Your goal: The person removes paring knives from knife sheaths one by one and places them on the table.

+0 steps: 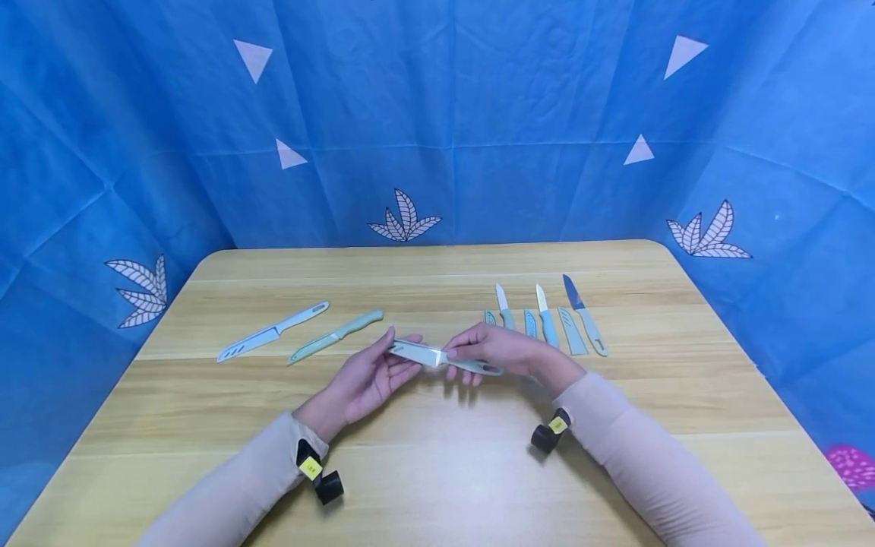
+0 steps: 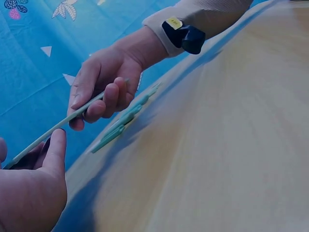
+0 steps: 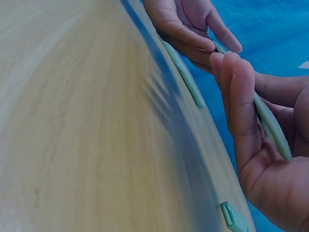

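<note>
Over the middle of the table, both hands hold one pale green knife (image 1: 472, 366), tilted slightly down to the right. Its light sheath (image 1: 413, 352) lies over the blade, and a shiny strip shows near the handle. My left hand (image 1: 365, 380) holds the sheath end between thumb and fingers, palm turned up. My right hand (image 1: 495, 351) grips the handle, thumb on top and fingers beneath. Edge-on in the left wrist view, the knife (image 2: 53, 129) spans the two hands. The right wrist view shows the curved handle (image 3: 273, 126) within the right fingers.
Left on the wooden table (image 1: 437, 471) lie a sheathed pale blue knife (image 1: 273, 333) and a sheathed green knife (image 1: 335, 336). At right are three bare knives, the farthest dark-bladed (image 1: 585, 315), with separate sheaths (image 1: 572, 331) alongside. A blue curtain (image 1: 437, 114) hangs around the table.
</note>
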Available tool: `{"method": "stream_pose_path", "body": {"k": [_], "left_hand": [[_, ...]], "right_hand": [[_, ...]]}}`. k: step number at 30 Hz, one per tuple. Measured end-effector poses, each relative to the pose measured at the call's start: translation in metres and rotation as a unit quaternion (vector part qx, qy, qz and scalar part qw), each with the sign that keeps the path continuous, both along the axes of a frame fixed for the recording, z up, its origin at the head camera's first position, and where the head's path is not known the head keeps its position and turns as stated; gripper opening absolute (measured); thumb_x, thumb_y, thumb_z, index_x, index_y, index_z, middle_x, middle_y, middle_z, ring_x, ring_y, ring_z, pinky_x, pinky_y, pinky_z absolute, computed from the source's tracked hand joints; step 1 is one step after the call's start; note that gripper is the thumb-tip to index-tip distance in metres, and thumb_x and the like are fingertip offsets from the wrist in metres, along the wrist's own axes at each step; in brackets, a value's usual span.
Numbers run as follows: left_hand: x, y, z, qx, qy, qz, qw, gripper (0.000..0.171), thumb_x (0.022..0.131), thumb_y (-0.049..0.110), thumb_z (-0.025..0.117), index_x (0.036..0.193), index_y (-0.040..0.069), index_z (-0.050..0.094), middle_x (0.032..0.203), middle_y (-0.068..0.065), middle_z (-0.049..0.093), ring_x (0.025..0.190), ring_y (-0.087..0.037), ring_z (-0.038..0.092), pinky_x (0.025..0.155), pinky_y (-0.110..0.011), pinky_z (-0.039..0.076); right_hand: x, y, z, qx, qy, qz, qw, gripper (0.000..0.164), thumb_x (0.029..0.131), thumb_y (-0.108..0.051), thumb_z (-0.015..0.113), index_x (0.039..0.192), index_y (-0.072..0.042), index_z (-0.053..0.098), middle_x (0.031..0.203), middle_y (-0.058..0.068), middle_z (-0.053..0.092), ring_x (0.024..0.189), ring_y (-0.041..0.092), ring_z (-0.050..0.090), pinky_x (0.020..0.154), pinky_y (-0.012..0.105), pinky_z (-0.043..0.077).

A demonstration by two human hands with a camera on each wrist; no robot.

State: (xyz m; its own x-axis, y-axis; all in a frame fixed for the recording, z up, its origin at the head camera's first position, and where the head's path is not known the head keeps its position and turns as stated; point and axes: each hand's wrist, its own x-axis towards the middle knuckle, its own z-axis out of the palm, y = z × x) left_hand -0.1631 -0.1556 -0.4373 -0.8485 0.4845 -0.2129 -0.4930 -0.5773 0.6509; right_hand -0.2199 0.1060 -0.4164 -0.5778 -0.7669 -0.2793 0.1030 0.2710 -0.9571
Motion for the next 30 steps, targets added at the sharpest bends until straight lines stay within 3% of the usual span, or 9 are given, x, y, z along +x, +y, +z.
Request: {"method": "stream_pose_path", "body": {"k": [5,12,30], "left_hand": [[0.004,0.003,-0.002,-0.008,-0.003,0.008,0.9999,0.055,0.104,0.034,0.047,0.141,-0.006,0.038,0.129,-0.024,0.057,0.123,-0.034,0.055,0.108,-0.038,0.042],[0.006,0.004,-0.005,0.003,-0.011,0.001,0.9999,0.054,0.104,0.035,0.045,0.139,-0.006,0.04,0.131,-0.026,0.055,0.126,-0.035,0.052,0.109,-0.039,0.042],[0.01,0.006,-0.014,0.029,-0.016,-0.009,0.9994,0.062,0.106,0.039,0.036,0.147,-0.007,0.024,0.13,-0.022,0.057,0.127,-0.031,0.052,0.111,-0.037,0.039]], "right_hand": [[0.002,0.0,-0.003,0.001,-0.018,0.001,1.0,0.025,0.1,-0.016,0.056,0.117,-0.002,0.067,0.1,0.019,0.07,0.072,0.018,0.066,0.065,0.029,0.06],[0.005,0.002,-0.005,-0.005,-0.034,0.018,0.999,0.026,0.1,-0.015,0.055,0.117,0.001,0.066,0.1,0.021,0.07,0.075,0.021,0.068,0.068,0.031,0.061],[0.003,0.003,-0.013,-0.018,-0.061,0.041,0.997,0.027,0.101,-0.016,0.055,0.115,0.004,0.066,0.099,0.023,0.07,0.077,0.023,0.07,0.071,0.034,0.062]]}}
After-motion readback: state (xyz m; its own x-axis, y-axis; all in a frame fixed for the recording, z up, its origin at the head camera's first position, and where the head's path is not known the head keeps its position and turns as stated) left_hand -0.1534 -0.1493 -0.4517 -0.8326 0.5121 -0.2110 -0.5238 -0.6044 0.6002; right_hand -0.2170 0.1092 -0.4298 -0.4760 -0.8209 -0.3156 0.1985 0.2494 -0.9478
